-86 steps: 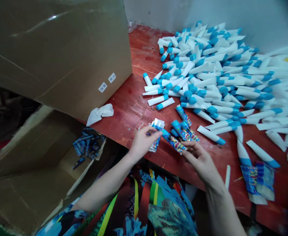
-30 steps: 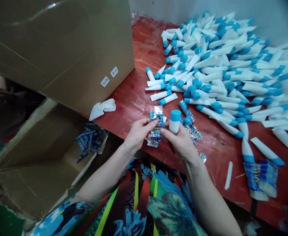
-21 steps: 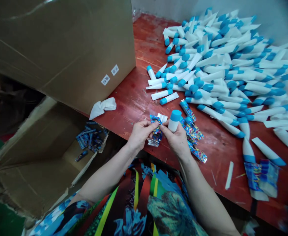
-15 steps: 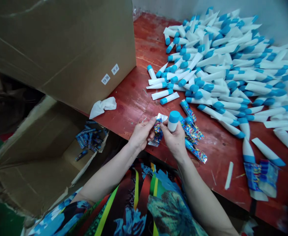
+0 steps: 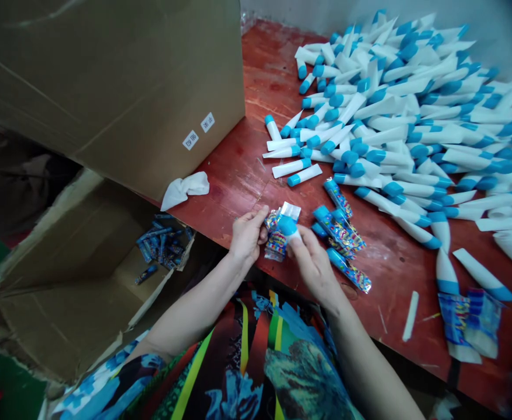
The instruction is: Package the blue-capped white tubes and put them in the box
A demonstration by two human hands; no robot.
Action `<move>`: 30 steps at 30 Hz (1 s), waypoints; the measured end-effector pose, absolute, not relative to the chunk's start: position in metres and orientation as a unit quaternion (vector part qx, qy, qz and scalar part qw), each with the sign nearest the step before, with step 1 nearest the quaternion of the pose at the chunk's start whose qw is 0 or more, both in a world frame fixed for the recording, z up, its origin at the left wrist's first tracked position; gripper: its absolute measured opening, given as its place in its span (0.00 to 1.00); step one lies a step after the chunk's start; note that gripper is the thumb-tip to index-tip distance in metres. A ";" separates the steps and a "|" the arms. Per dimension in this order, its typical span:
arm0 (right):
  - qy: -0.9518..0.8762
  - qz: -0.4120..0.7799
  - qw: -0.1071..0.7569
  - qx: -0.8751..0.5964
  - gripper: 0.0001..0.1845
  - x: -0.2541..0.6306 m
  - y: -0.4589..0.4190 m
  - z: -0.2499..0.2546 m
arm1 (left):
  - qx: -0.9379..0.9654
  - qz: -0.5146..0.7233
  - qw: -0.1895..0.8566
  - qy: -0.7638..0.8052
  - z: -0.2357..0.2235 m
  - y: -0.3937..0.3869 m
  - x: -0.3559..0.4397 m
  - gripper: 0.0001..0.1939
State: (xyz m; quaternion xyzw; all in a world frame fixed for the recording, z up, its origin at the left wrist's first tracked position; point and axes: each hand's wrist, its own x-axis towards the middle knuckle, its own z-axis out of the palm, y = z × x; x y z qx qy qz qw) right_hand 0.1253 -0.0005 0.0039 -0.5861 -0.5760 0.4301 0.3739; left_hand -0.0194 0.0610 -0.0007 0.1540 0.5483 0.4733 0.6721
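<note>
My right hand point(image 5: 315, 259) is closed around a white tube with a blue cap point(image 5: 288, 226), its cap tilted toward the left. Pinched by the fingers of my left hand point(image 5: 248, 234) is a colourful printed wrapper sleeve point(image 5: 276, 240), held close beside the tube's cap. Whether the cap touches the sleeve's mouth I cannot tell. Just right of my right hand lie several tubes in the same printed wrapper point(image 5: 337, 230). A folded white scrap point(image 5: 186, 191) rests on the table to the left.
A big heap of white tubes with blue caps point(image 5: 396, 116) covers the back right of the red table point(image 5: 234, 175). A tall cardboard box point(image 5: 151, 87) stands at left. Below it, an open carton point(image 5: 63, 309) holds wrapped tubes point(image 5: 162, 240). Flat printed wrappers point(image 5: 470, 326) lie at right.
My right hand has tipped the tube from upright toward the left, bringing its cap over by the wrapper sleeve. My left hand stays nearly in place.
</note>
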 end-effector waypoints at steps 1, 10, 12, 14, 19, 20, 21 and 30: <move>-0.590 0.423 0.360 -0.587 0.21 0.125 -0.005 0.005 | 0.154 0.472 0.673 0.548 -0.001 0.062 -0.019 0.24; -0.659 0.237 0.260 -0.665 0.24 0.118 -0.013 0.000 | 0.169 0.478 0.665 0.548 0.004 0.060 -0.018 0.26; -0.672 0.188 0.248 -0.672 0.25 0.117 -0.013 0.001 | 0.172 0.481 0.658 0.553 0.005 0.059 -0.017 0.25; -0.685 0.166 0.231 -0.671 0.26 0.116 -0.012 0.003 | 0.172 0.483 0.654 0.556 0.007 0.059 -0.016 0.25; -0.689 0.219 0.222 -0.654 0.31 0.117 -0.006 0.008 | 0.173 0.486 0.659 0.547 0.008 0.059 -0.014 0.23; -0.684 0.234 0.235 -0.650 0.31 0.118 -0.005 0.009 | 0.172 0.487 0.659 0.546 0.008 0.059 -0.015 0.23; -0.678 0.252 0.247 -0.645 0.30 0.119 -0.004 0.010 | 0.171 0.487 0.660 0.546 0.007 0.059 -0.016 0.23; -0.656 0.258 0.333 -0.626 0.29 0.120 -0.005 0.002 | 0.148 0.467 0.692 0.530 0.002 0.058 -0.020 0.23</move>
